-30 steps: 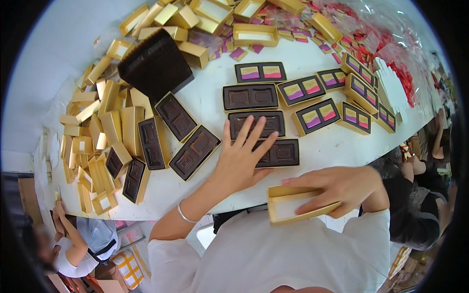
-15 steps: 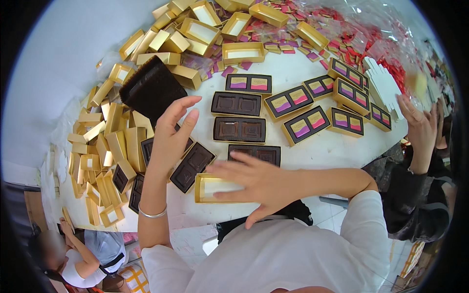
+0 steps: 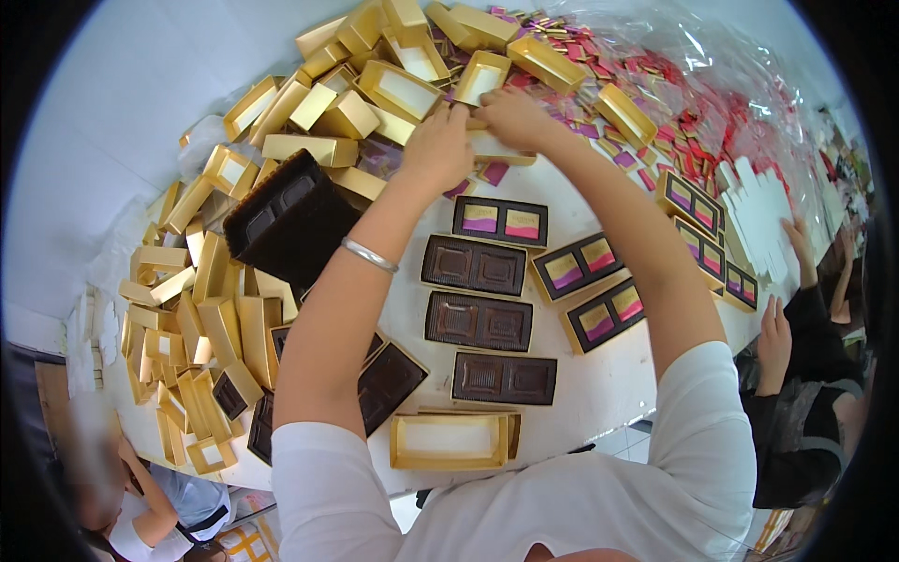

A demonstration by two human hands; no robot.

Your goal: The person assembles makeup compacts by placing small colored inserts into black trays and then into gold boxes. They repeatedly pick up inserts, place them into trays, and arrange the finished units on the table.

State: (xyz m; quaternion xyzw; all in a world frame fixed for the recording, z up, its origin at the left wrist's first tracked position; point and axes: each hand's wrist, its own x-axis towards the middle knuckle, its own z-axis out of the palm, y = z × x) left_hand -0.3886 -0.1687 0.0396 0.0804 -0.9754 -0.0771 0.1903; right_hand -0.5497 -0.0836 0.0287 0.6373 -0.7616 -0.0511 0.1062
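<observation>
Both my arms reach to the far side of the table among gold cardboard boxes. My left hand [image 3: 440, 150], below a silver bangle [image 3: 370, 254], has its fingers bent together beside a gold box [image 3: 482, 79]. My right hand [image 3: 515, 120] curls over another gold box [image 3: 506, 148], partly covered by my hands. What the fingertips of either hand grip is hidden. Nearer me runs a column of gold boxes with dark brown plastic inserts: one with two wrapped squares [image 3: 500, 221], then ones with unfilled wells [image 3: 474, 265]. A gold box [image 3: 449, 441] without an insert lies at the near edge.
A stack of brown inserts [image 3: 290, 220] stands on the left beside piled gold boxes [image 3: 220, 328]. Purple and red wrapped pieces [image 3: 646, 103] spread at far right under clear plastic. Filled boxes [image 3: 604, 314] and white card pieces [image 3: 758, 220] sit right, near other people's hands.
Both my hands have moved from the near and middle table to the gold boxes at the far side. The view has shifted, and the near gold box is uncovered now.
</observation>
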